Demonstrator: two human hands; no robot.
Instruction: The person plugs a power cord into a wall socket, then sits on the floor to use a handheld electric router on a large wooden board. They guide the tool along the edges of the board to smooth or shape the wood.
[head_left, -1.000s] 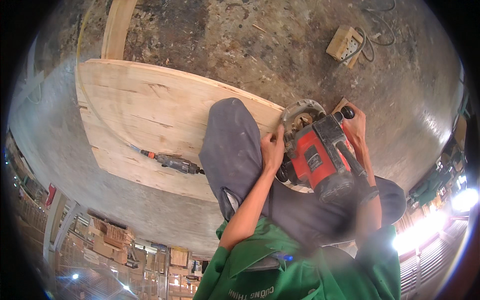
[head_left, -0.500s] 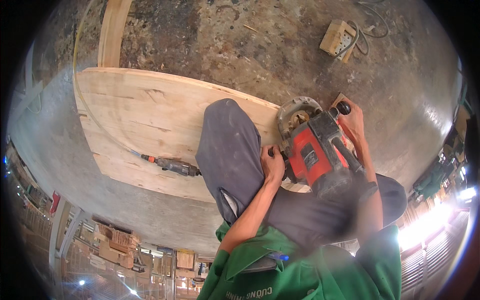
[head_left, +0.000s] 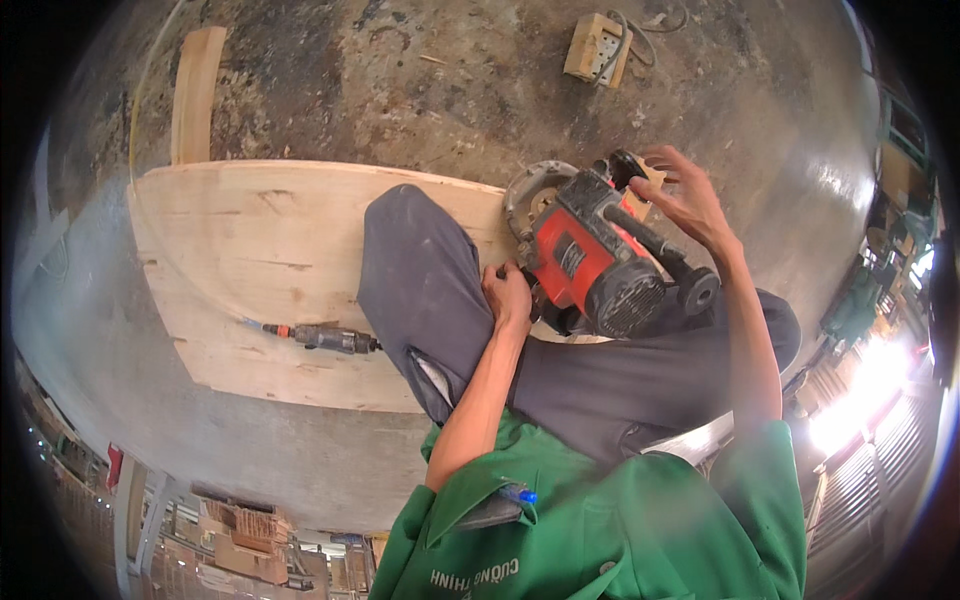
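A red and black plunge router point(head_left: 580, 255) stands at the right end of a pale wooden board point(head_left: 270, 210), its round grey base ring on the far side. My left hand point(head_left: 508, 300) is closed round the router's left handle, beside my bent knee. Off the router's other handle, a black knob point(head_left: 627, 165), my right hand point(head_left: 685, 200) hangs with fingers apart and nothing held. Its thumb is close to the knob; whether they touch I cannot tell. Partly behind the knob and fingers shows a small wood piece point(head_left: 648, 180).
An air-powered hand tool point(head_left: 335, 338) with a thin hose lies on the board, left of my knee. Beyond the board are a narrow plank point(head_left: 197, 95) and a wooden socket box point(head_left: 597, 50) with a grey cord, both on the stained floor point(head_left: 450, 90).
My right hand has let go of the router's right knob and opened beside it. My left hand keeps its grip. The whole view has shifted, and the router appears turned slightly.
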